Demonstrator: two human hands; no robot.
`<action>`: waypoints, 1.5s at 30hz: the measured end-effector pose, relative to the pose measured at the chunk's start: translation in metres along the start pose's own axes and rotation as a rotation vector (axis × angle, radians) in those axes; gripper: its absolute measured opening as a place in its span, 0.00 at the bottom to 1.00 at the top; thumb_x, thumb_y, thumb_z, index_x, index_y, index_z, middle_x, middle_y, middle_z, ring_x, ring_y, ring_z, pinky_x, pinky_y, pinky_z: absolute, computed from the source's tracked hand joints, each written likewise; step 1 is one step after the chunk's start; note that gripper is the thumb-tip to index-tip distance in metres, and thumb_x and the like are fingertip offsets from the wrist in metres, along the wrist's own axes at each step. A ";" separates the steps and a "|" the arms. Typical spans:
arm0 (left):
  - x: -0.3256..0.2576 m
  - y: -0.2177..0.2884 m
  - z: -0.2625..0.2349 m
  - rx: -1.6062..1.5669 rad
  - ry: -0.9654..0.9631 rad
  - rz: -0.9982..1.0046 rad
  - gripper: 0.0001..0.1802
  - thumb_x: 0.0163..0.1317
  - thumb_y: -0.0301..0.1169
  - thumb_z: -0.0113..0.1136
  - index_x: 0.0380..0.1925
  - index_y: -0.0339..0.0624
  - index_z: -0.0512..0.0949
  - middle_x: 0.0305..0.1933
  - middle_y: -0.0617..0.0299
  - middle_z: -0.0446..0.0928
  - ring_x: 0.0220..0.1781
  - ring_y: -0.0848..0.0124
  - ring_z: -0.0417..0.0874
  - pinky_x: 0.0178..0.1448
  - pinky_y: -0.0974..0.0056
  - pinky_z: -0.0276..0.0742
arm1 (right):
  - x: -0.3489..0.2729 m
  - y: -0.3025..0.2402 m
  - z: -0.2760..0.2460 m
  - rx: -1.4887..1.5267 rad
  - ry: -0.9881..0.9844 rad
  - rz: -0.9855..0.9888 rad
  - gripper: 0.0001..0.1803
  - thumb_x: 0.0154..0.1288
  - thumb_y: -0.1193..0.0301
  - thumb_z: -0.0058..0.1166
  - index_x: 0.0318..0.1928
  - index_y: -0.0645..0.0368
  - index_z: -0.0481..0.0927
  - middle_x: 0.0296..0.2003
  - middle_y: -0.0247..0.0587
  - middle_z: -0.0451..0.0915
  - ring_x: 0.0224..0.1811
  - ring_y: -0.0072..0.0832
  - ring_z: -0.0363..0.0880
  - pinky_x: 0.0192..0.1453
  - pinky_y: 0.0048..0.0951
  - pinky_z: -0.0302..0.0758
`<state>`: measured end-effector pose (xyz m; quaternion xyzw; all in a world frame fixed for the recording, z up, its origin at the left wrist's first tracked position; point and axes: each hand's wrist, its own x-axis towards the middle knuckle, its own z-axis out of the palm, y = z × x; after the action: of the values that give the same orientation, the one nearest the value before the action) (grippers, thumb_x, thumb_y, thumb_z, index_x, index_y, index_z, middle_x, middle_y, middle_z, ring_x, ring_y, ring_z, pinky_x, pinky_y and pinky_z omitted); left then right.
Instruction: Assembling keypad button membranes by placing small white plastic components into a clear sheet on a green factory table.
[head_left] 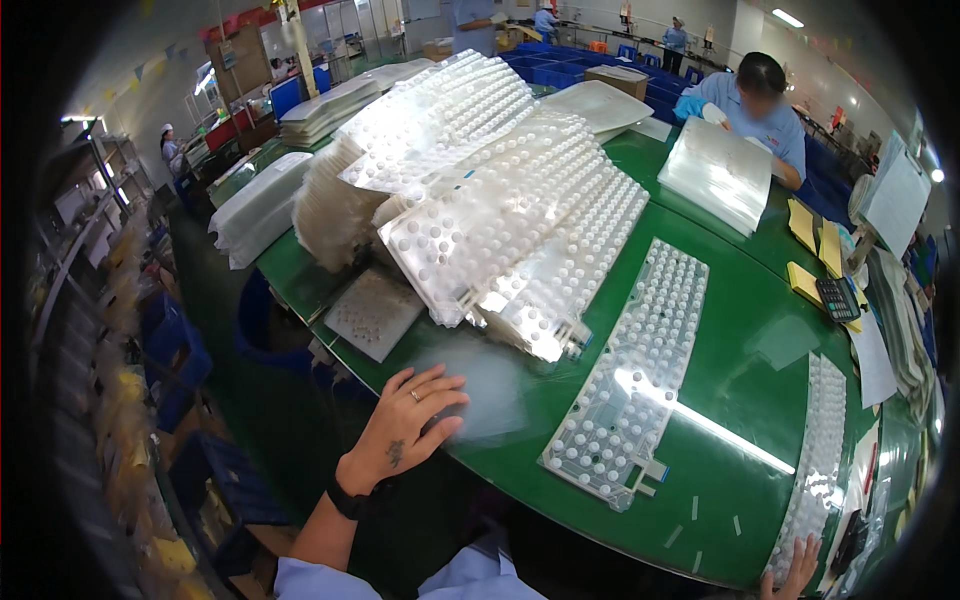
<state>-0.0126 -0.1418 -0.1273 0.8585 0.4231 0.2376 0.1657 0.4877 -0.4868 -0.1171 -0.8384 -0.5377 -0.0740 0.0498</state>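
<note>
My left hand (415, 425) is at the near edge of the green table, fingers spread, touching or just over a thin translucent film (490, 385). At the far right, my right hand (793, 572) lies with its fingers apart on the near end of a keyboard membrane sheet (822, 430) dotted with white domes. Between the hands a second keyboard membrane (640, 375) lies flat, its small connector tail toward me. Beyond my left hand rises a large fanned stack of membrane sheets (520, 200). A small square dotted sheet (375, 312) sits beside the stack.
Thin clear strips (695, 507) lie on the green tabletop (560, 480). A calculator (838, 298) and yellow pads (803, 225) are at the right. Across the table a co-worker (760, 110) handles a stack of clear sheets (718, 170). Blue bins (215, 470) stand on the left floor.
</note>
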 end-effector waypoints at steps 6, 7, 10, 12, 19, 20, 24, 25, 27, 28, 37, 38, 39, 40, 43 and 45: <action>0.013 -0.045 -0.037 0.055 0.396 -0.106 0.16 0.59 0.36 0.62 0.44 0.38 0.81 0.57 0.49 0.78 0.66 0.49 0.72 0.69 0.50 0.63 | 0.033 -0.089 -0.020 0.220 0.033 -0.070 0.26 0.65 0.66 0.53 0.62 0.62 0.71 0.65 0.53 0.68 0.71 0.52 0.58 0.73 0.47 0.53; 0.009 -0.064 -0.046 0.151 0.452 -0.146 0.17 0.58 0.36 0.62 0.44 0.36 0.80 0.56 0.48 0.78 0.65 0.49 0.73 0.69 0.51 0.64 | 0.048 -0.115 -0.026 0.328 -0.008 -0.138 0.24 0.64 0.73 0.53 0.61 0.62 0.72 0.63 0.52 0.69 0.70 0.53 0.59 0.72 0.48 0.55; 0.011 -0.113 -0.057 0.135 0.375 -0.137 0.19 0.56 0.36 0.64 0.44 0.35 0.82 0.52 0.48 0.81 0.62 0.49 0.76 0.67 0.54 0.68 | 0.070 -0.171 -0.027 0.469 -0.047 -0.404 0.24 0.59 0.79 0.53 0.58 0.61 0.74 0.60 0.51 0.71 0.70 0.52 0.61 0.73 0.49 0.55; 0.024 -0.111 -0.050 0.069 0.374 -0.239 0.18 0.56 0.34 0.64 0.44 0.34 0.83 0.53 0.48 0.81 0.62 0.52 0.77 0.68 0.55 0.66 | 0.077 -0.196 -0.020 0.606 -0.114 -0.515 0.25 0.59 0.79 0.53 0.59 0.60 0.73 0.62 0.50 0.69 0.71 0.51 0.59 0.73 0.50 0.55; -0.004 -0.030 -0.054 -0.197 0.808 -0.304 0.12 0.65 0.26 0.56 0.44 0.29 0.82 0.45 0.50 0.84 0.49 0.65 0.83 0.56 0.63 0.75 | 0.084 -0.221 0.008 0.764 -0.131 -0.555 0.24 0.64 0.72 0.54 0.61 0.58 0.72 0.61 0.50 0.70 0.68 0.47 0.64 0.71 0.46 0.60; -0.016 -0.003 -0.043 -0.253 0.836 -0.282 0.13 0.66 0.30 0.57 0.43 0.30 0.82 0.43 0.50 0.84 0.47 0.62 0.83 0.54 0.62 0.76 | 0.082 -0.216 0.009 1.004 -0.268 -0.490 0.25 0.66 0.70 0.54 0.63 0.57 0.70 0.62 0.48 0.69 0.67 0.44 0.65 0.70 0.44 0.62; -0.021 0.097 0.018 -0.166 0.395 0.387 0.22 0.57 0.44 0.67 0.43 0.38 0.82 0.45 0.53 0.82 0.45 0.58 0.83 0.46 0.60 0.78 | 0.075 -0.221 0.004 2.105 -0.713 -0.245 0.31 0.71 0.61 0.52 0.70 0.54 0.61 0.65 0.43 0.67 0.65 0.37 0.67 0.67 0.38 0.66; -0.005 0.135 0.035 -0.245 0.374 0.476 0.18 0.53 0.38 0.70 0.39 0.38 0.84 0.40 0.57 0.84 0.38 0.56 0.85 0.38 0.59 0.79 | 0.078 -0.225 0.000 2.113 -0.731 -0.292 0.36 0.72 0.55 0.50 0.73 0.55 0.53 0.66 0.42 0.64 0.63 0.36 0.68 0.66 0.37 0.66; 0.007 0.170 0.060 -0.309 0.139 0.517 0.20 0.50 0.39 0.73 0.40 0.38 0.84 0.50 0.53 0.81 0.52 0.56 0.82 0.50 0.58 0.78 | 0.080 -0.225 -0.010 1.961 -0.598 -0.050 0.25 0.73 0.63 0.46 0.66 0.60 0.64 0.62 0.44 0.70 0.62 0.34 0.71 0.63 0.34 0.69; 0.010 0.175 0.063 -0.356 0.025 0.555 0.15 0.48 0.37 0.73 0.33 0.41 0.84 0.55 0.53 0.79 0.59 0.53 0.78 0.56 0.54 0.74 | 0.077 -0.223 -0.013 1.794 -0.487 0.165 0.18 0.74 0.72 0.43 0.58 0.65 0.76 0.58 0.46 0.76 0.61 0.32 0.73 0.61 0.32 0.72; 0.026 0.170 0.082 -0.765 -0.326 0.169 0.13 0.56 0.20 0.64 0.42 0.41 0.85 0.30 0.59 0.79 0.29 0.70 0.78 0.35 0.66 0.73 | 0.033 -0.199 -0.004 1.830 -0.436 0.164 0.24 0.67 0.78 0.54 0.63 0.61 0.71 0.45 0.36 0.78 0.43 0.19 0.78 0.44 0.21 0.76; 0.025 0.163 0.084 -0.780 -0.285 0.205 0.13 0.56 0.20 0.64 0.42 0.39 0.84 0.28 0.59 0.79 0.29 0.72 0.78 0.32 0.69 0.71 | 0.035 -0.201 -0.003 1.833 -0.420 0.213 0.24 0.67 0.78 0.54 0.63 0.61 0.71 0.45 0.36 0.78 0.43 0.19 0.78 0.44 0.21 0.76; 0.019 0.154 0.080 -0.809 -0.312 0.139 0.13 0.56 0.20 0.65 0.42 0.38 0.84 0.28 0.60 0.79 0.29 0.74 0.78 0.32 0.71 0.71 | 0.038 -0.203 -0.002 1.740 -0.368 0.137 0.24 0.67 0.78 0.55 0.63 0.60 0.71 0.44 0.36 0.78 0.42 0.18 0.78 0.43 0.21 0.77; 0.016 0.152 0.077 -0.839 -0.333 0.087 0.13 0.56 0.20 0.65 0.43 0.37 0.84 0.28 0.61 0.79 0.29 0.75 0.77 0.31 0.73 0.70 | 0.039 -0.201 -0.001 1.635 -0.306 0.057 0.24 0.66 0.79 0.56 0.62 0.59 0.71 0.43 0.36 0.79 0.41 0.18 0.79 0.43 0.21 0.77; 0.004 0.155 0.077 -0.898 -0.319 -0.009 0.17 0.55 0.24 0.69 0.46 0.38 0.82 0.29 0.63 0.79 0.26 0.81 0.75 0.30 0.75 0.70 | 0.038 -0.209 0.012 1.529 -0.180 -0.046 0.23 0.65 0.78 0.58 0.60 0.60 0.72 0.41 0.37 0.79 0.38 0.19 0.80 0.43 0.22 0.77; 0.005 0.153 0.079 -0.841 -0.370 -0.043 0.18 0.54 0.23 0.69 0.47 0.38 0.82 0.29 0.64 0.79 0.26 0.81 0.76 0.31 0.76 0.70 | 0.039 -0.206 0.011 1.558 -0.228 -0.008 0.22 0.64 0.79 0.59 0.58 0.60 0.73 0.40 0.37 0.79 0.39 0.20 0.80 0.43 0.22 0.78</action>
<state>0.1318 -0.2345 -0.1172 0.7355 0.2711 0.2281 0.5774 0.3170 -0.3644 -0.1199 -0.5623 -0.4394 0.4107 0.5674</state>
